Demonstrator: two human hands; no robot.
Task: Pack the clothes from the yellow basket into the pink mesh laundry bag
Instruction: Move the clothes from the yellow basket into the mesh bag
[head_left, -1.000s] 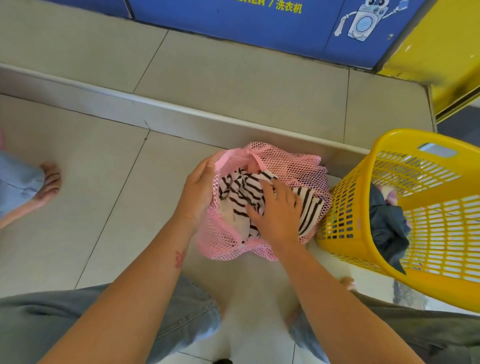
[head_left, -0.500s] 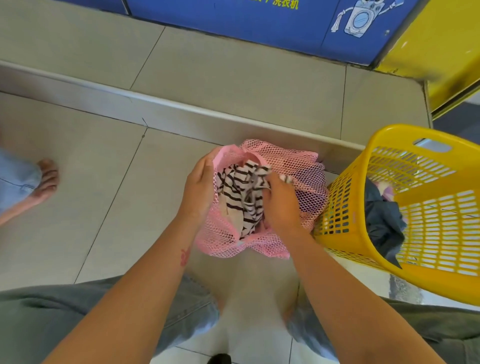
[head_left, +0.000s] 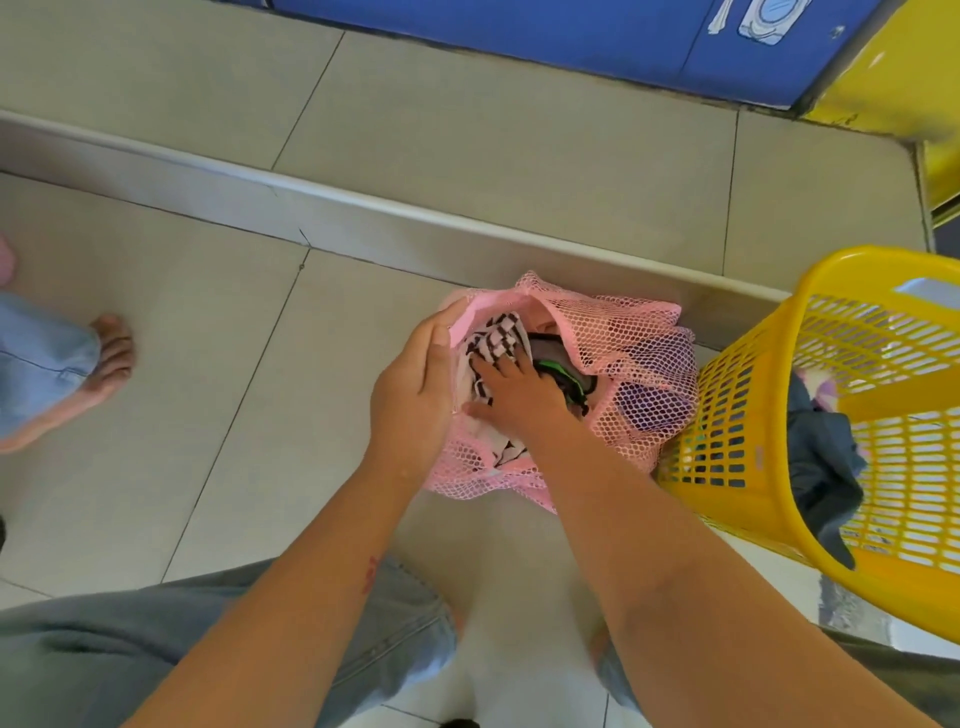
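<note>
The pink mesh laundry bag (head_left: 628, 364) sits on the tiled floor against a low step, its mouth facing up. My left hand (head_left: 415, 395) grips the bag's left rim and holds it wide. Inside the mouth, my right hand (head_left: 514, 387) presses with spread fingers on a black-and-white striped garment (head_left: 493, 338); a dark item with green trim (head_left: 566, 371) lies beside it. To the right stands the yellow basket (head_left: 852, 415), touching the bag, with a dark grey garment (head_left: 821, 457) draped inside.
A low metal-edged step (head_left: 363, 208) runs across behind the bag. Another person's bare foot (head_left: 106, 358) and blue trouser leg are at the left. My knees in grey jeans (head_left: 208, 639) frame the bottom. A blue panel (head_left: 519, 31) lines the far wall.
My right hand has gone from bunching the striped garment at the bag's mouth to pushing it deeper inside with spread fingers. My left hand stays on the rim.
</note>
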